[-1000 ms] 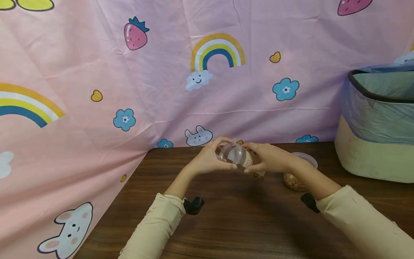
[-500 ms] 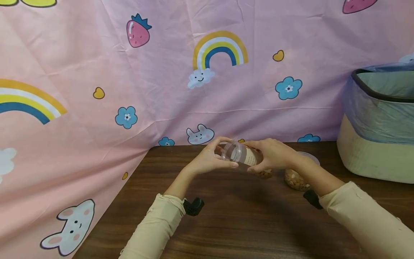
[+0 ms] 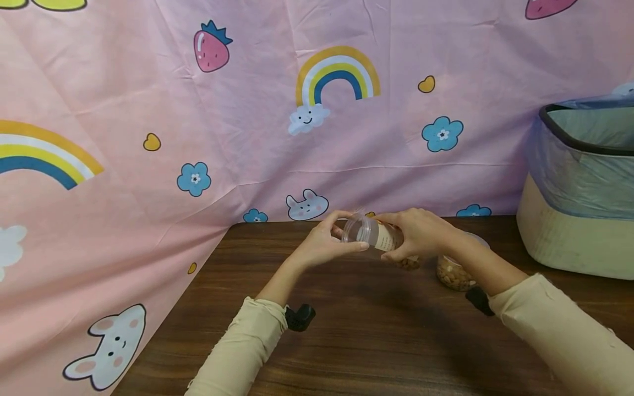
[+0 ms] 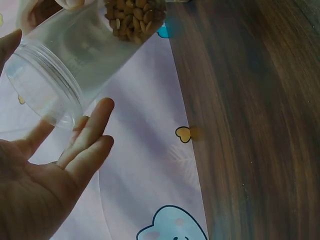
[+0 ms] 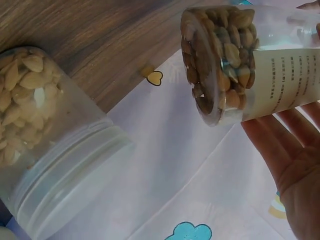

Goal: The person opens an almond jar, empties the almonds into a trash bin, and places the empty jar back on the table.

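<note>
A clear plastic jar [image 3: 388,237] with a printed cream label is held tilted above the table. Brown almonds [image 4: 134,19] have gathered at its closed bottom end, on the right. My left hand [image 3: 324,242] holds the jar's clear lid [image 4: 65,92], its thumb and fingers spread around the rim. From the other side, my right hand [image 3: 421,234] grips the jar's body over the label [image 5: 285,80]. Part of that label is hidden by the fingers.
A second clear jar [image 3: 453,275] of paler nuts, with a translucent lid [image 5: 80,175], stands behind my right forearm. A bagged bin [image 3: 574,231] is at the back right. The dark wooden table [image 3: 376,341] meets a patterned pink cloth [image 3: 238,110] at its back and left.
The jar and my right hand have shifted slightly right, and more of the label shows. My left hand stays at the lid. The head view has moved a little.
</note>
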Motion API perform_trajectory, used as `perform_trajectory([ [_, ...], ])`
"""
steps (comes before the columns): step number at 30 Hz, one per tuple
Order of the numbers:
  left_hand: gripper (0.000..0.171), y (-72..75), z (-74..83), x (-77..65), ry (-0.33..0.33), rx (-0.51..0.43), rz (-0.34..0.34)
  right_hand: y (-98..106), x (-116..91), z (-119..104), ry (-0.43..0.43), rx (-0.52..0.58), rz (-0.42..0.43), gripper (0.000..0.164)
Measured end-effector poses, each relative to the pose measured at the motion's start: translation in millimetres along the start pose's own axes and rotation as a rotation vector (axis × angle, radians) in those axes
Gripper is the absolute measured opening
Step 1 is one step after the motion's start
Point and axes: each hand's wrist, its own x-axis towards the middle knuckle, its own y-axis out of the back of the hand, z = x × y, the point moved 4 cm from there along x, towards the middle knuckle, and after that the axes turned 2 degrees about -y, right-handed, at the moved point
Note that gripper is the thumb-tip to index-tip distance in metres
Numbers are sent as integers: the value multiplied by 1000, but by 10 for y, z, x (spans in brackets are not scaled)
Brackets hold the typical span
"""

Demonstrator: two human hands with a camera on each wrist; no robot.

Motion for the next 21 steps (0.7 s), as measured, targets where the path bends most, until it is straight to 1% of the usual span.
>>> perform_trajectory([
  [5, 67, -10, 30, -5, 1, 47, -24, 25, -4, 10, -3, -12, -14, 77],
  [7, 72, -1, 45, -5, -27, 59, -45, 41, -7, 11, -2, -21, -20, 77],
  [8, 75, 15, 103, -33, -56, 60, -62, 50, -6, 10, -3, -24, -24, 77],
  [9, 79, 29, 122, -38, -97, 77, -74, 59, -6, 10, -2, -28, -29, 77],
  [12, 90, 67, 176, -42, -253, 119, -112, 89, -2, 10, -2, -44, -38, 77],
  [14, 94, 84, 219, -48, -353, 149, -132, 103, -2, 16, -4, -50, -45, 78],
  [15, 95, 81, 194, -24, -390, 165, -135, 109, -4, 21, -3, -52, -47, 79],
  [17, 92, 84, 228, -31, -439, 165, -153, 115, -6, 35, -6, -52, -51, 79],
  [20, 84, 94, 327, -76, -479, 152, -163, 119, -8, 47, -7, -49, -57, 79],
  [21, 81, 98, 369, -96, -483, 146, -164, 119, -8, 51, -6, -49, -58, 79],
])
